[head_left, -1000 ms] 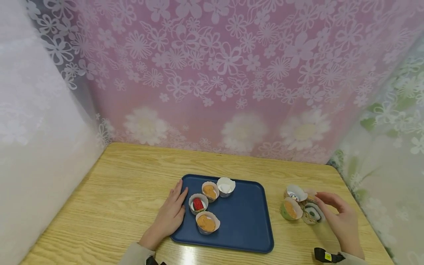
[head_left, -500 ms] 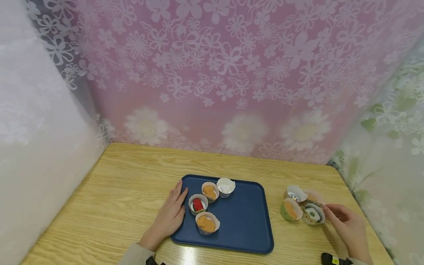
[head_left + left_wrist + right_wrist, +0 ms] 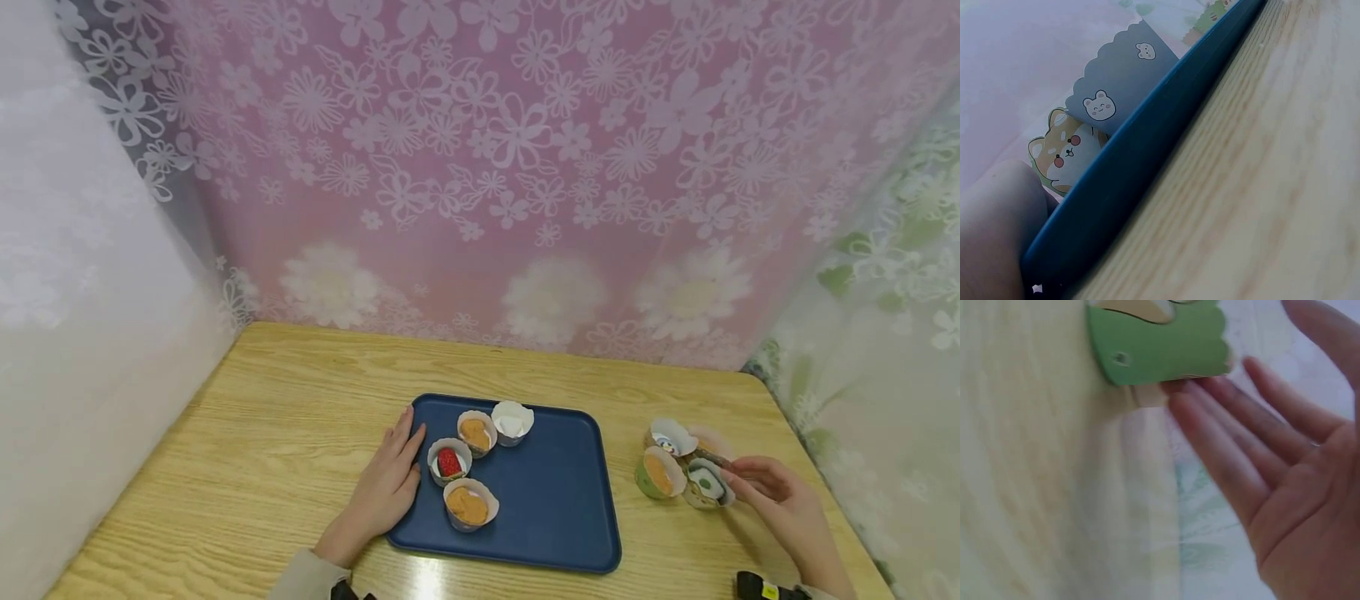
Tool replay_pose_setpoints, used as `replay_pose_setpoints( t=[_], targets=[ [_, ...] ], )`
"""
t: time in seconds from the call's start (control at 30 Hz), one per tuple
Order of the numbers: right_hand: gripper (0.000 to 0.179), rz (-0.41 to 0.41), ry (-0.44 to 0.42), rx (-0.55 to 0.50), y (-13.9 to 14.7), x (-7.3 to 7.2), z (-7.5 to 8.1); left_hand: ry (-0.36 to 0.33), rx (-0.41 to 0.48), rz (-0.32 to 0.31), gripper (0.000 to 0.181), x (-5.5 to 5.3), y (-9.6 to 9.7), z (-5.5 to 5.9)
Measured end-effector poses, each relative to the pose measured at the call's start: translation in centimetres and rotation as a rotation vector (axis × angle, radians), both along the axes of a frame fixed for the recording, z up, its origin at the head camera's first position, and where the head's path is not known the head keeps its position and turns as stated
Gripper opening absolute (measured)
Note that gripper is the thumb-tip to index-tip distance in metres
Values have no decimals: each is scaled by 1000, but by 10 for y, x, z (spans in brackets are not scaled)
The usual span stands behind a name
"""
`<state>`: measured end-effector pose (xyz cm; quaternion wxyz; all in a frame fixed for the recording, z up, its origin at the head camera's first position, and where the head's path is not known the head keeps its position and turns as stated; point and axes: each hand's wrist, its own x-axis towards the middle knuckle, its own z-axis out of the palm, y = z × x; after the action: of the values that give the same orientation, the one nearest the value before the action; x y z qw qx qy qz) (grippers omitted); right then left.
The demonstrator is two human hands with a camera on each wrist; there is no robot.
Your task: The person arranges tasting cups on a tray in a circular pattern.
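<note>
My left hand (image 3: 386, 483) lies flat with fingers extended over the left rim of a blue tray (image 3: 555, 492). Several paper cupcake cups stand on it: two with orange filling (image 3: 467, 506) (image 3: 476, 434), one with a red piece (image 3: 448, 462), one white inside (image 3: 512, 423). At the right, my right hand (image 3: 780, 500) touches the right side of a tight cluster of cups, its fingertips by the near right cup (image 3: 705, 483) with a white and green filling. In the right wrist view its fingers reach rather straight behind a green cup (image 3: 1160, 347); the thumb stands apart.
Beside that near right cup are a green cup with orange filling (image 3: 660, 473), a pale cup (image 3: 670, 438) and a partly covered cup (image 3: 712, 442) behind. The wooden table (image 3: 300, 400) is bounded by floral curtains (image 3: 480, 167) at the back and sides.
My right hand has moved down and to the right, from the back right cup to the right side of the cluster. The left hand and the tray have stayed put.
</note>
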<state>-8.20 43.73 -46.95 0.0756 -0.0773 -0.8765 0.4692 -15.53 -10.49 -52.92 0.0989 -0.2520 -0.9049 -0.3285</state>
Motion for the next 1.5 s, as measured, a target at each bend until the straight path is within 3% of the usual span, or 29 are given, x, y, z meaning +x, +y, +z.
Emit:
replay_pose_setpoints(
  t=[0.17,0.33,0.5,0.67,0.9,1.1,1.37,1.5],
  targets=[
    [45,64,-129,120,-3,1,13,27,6,2,54,-1,0,-1],
    [62,176,-252,103,-7,-2,21,42,8,14,53,0,1,-1],
    [77,229,-325,86,-13,-7,20,56,5,7,53,0,1,0],
    [80,239,-292,184,-22,-14,18,52,7,4,53,0,1,-1],
    [67,216,-239,343,-30,-19,23,23,0,6,53,0,0,-1],
    [69,211,-258,339,-28,-19,23,19,6,0,53,0,-1,1],
    [73,286,-193,301,-26,-17,14,14,-8,-3,53,0,-1,1],
    [72,275,-194,311,-26,-18,14,13,-6,-8,54,-1,-1,2]
  ],
)
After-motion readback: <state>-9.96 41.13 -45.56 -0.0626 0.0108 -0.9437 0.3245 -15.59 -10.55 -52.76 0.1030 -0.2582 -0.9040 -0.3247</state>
